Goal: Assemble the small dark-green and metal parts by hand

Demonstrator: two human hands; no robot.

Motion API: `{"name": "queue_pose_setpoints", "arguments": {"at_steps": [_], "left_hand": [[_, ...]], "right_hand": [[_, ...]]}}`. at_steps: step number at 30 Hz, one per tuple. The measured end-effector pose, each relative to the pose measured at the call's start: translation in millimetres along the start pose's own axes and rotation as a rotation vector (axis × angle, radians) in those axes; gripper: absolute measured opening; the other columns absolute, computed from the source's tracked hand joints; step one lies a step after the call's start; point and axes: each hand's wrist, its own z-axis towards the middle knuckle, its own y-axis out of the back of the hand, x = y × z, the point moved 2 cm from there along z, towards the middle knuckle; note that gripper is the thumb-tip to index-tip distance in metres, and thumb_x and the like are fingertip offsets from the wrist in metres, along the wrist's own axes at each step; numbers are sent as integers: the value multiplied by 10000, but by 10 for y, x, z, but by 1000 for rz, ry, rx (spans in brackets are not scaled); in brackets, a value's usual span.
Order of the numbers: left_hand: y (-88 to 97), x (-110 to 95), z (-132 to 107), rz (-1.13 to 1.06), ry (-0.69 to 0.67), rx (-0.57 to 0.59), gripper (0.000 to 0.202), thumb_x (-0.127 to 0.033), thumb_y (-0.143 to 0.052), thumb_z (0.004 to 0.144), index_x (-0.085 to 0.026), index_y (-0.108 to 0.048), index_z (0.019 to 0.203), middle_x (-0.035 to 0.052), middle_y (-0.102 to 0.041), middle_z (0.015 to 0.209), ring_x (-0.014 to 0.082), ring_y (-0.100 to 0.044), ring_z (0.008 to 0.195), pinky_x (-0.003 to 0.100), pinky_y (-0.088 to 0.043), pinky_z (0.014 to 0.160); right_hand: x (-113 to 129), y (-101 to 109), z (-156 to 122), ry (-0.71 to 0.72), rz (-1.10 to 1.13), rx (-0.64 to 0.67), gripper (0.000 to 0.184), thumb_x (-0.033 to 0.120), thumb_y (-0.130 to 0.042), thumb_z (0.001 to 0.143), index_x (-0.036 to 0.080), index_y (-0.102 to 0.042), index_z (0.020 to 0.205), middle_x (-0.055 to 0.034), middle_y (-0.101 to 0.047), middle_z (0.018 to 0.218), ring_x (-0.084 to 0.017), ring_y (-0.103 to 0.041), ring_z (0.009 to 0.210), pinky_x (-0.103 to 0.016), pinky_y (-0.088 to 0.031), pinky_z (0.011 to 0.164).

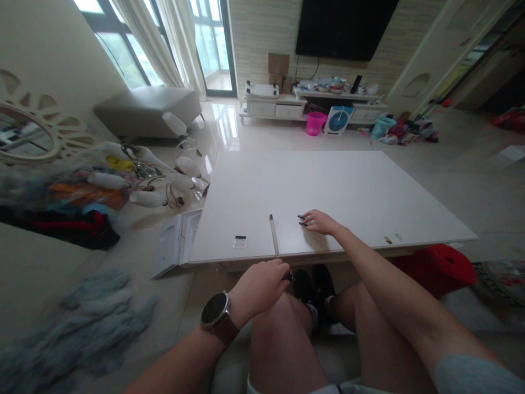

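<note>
My left hand (262, 282), with a watch (215, 310) on its wrist, is closed in front of the table's near edge. A small dark object (289, 276) with a shiny spot pokes out of its fingers; most of it is hidden. My right hand (322, 221) is low over the white table (328, 180), its fingertips at two small black pieces (301, 217). Whether both pieces are gripped is too small to tell. Left of it lies a slim pale stick (274, 235) with a dark tip, and farther left a small clear packet (240, 243) with a black strip.
A small brown-and-black piece (388, 239) lies near the table's right front edge. A red roll (445, 268) stands below that corner. Left of the table are a lamp with white shades (180, 178) and a white open box (176, 243). My knees are under the near edge.
</note>
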Motion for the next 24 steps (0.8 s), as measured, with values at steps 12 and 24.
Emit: {"name": "queue_pose_setpoints", "arguments": {"at_steps": [12,24], "left_hand": [[-20,10,-2,0,-7,-9,98,-276,-545,941,-211,-615,918,72,-693,1025,256,-681,923,348,-502,761],[-15,-3,-4,20,-4,-1,111,-285,-542,944,-213,-626,936,56,-693,1021,252,-689,927,350,-519,771]], "right_hand": [[29,49,0,34,-20,30,192,170,-730,777,237,-825,930,-68,-703,1284,-281,-643,1176,-394,-477,1052],[7,46,-18,68,-87,39,334,196,-745,754,197,-797,1084,-143,-581,1432,-339,-524,1318,-498,-389,1138]]}}
